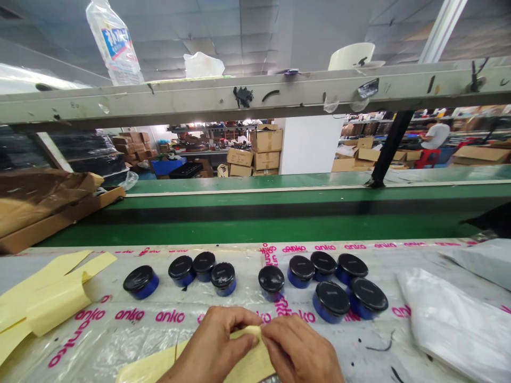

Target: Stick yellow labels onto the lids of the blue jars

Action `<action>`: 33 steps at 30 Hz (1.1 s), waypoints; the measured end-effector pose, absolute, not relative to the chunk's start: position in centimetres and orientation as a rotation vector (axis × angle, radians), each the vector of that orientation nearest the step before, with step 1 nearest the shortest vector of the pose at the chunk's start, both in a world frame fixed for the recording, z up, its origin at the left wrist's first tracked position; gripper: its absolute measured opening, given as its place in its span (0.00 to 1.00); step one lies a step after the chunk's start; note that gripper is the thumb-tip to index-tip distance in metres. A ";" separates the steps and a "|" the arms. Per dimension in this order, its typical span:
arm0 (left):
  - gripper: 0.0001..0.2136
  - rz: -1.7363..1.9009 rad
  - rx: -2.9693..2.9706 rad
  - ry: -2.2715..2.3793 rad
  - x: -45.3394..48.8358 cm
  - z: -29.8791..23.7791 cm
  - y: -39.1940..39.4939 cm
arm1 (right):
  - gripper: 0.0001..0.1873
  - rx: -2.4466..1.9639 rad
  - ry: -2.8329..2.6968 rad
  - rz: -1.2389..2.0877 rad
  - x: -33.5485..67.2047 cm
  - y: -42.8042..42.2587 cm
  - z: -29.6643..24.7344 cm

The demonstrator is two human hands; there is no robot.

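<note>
Both hands meet at the near middle of the table over a yellow paper sheet (255, 361). My left hand (213, 343) pinches the sheet's upper edge between thumb and fingers. My right hand (301, 348) has its fingertips closed on the same edge, close beside the left thumb. Part of the paper is hidden under the hands, and a piece of yellow paper also shows left of my left wrist. Just beyond the hands, several round black-topped, blue-sided containers (271, 282) stand on the plastic-covered table, a few of them touching. No hand touches them.
More yellow paper sheets (51, 292) lie at the left. White plastic bags (455, 319) are at the right. Behind the table runs a green conveyor belt (247, 213), with a cardboard tray (59, 218) at its left. A metal beam (191, 98) crosses above, carrying a plastic bottle (115, 45).
</note>
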State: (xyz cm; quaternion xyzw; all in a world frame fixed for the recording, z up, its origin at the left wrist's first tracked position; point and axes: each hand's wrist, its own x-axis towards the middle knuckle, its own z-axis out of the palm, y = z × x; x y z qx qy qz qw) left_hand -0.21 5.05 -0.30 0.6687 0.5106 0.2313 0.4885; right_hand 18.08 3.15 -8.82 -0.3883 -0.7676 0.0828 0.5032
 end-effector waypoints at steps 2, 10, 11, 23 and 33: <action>0.16 0.558 1.612 1.240 -0.1 -0.2 5.1 | 0.08 -0.919 -1.879 0.223 18.2 3.2 -8.7; 0.13 0.545 1.607 1.258 0.1 -0.3 5.1 | 0.07 -1.035 -1.820 0.267 17.4 2.7 -9.0; 0.14 0.544 1.609 1.254 0.1 -0.3 5.1 | 0.07 -1.026 -1.815 0.276 17.3 2.6 -9.1; 0.12 0.476 1.683 1.282 -0.2 0.4 5.0 | 0.08 -0.926 -1.848 0.341 18.0 2.8 -9.1; 0.12 0.434 1.676 1.290 -0.3 0.1 5.2 | 0.08 -0.946 -1.883 0.295 17.9 2.8 -9.1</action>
